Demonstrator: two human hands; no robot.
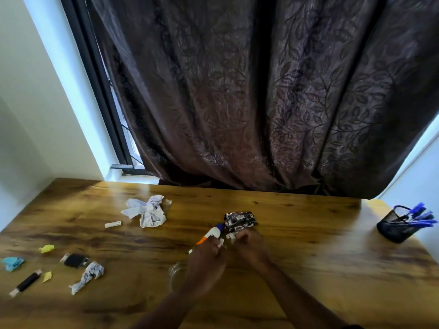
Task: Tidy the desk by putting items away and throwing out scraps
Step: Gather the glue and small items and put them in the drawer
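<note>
My left hand (209,260) and my right hand (249,245) meet at the middle of the wooden desk (308,257), each with fingers curled round small white bits; motion blur hides what they are. A white marker (209,235) with an orange band and a blue cap lies just beyond my left hand. A crumpled black-and-silver wrapper (240,220) sits right behind my right hand. Crumpled white paper (148,211) lies at the back left, another crumpled piece (89,275) at the front left.
A black mesh pen cup (398,225) with blue pens stands at the right edge. At the left lie a white stub (113,224), yellow scraps (46,248), a blue scrap (11,263), a black clip (74,260) and a black stick (26,283). A dark curtain (261,103) hangs behind.
</note>
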